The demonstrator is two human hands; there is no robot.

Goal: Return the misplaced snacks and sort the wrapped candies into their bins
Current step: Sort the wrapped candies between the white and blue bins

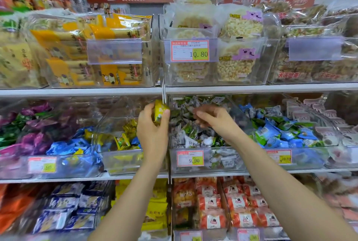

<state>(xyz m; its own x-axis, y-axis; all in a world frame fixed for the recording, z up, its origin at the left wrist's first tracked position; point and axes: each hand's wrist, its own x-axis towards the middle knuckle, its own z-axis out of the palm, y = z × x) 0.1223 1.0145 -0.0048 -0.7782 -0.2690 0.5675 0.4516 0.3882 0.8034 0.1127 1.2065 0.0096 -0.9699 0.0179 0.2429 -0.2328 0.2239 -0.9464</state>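
Left hand [153,130] up, fingers & thumb pinched round a small yellow foil-wrapped candy [161,111], held clear of the heaps. Prob. a stray, kept high so it can go home. Just right of that grip, the right hand [215,122] dips into the clear plastic bin [222,149] of green-and-white wrapped candies, fingers curled over the pile. Can't tell if it's got one, too blurred. Below & left of the held candy sits another clear plastic bin [124,161]: yellow wrappers w/ a few blue mixed in, looks the likely home. Blue-wrapped candies [280,134] fill the bin further right of the right hand.
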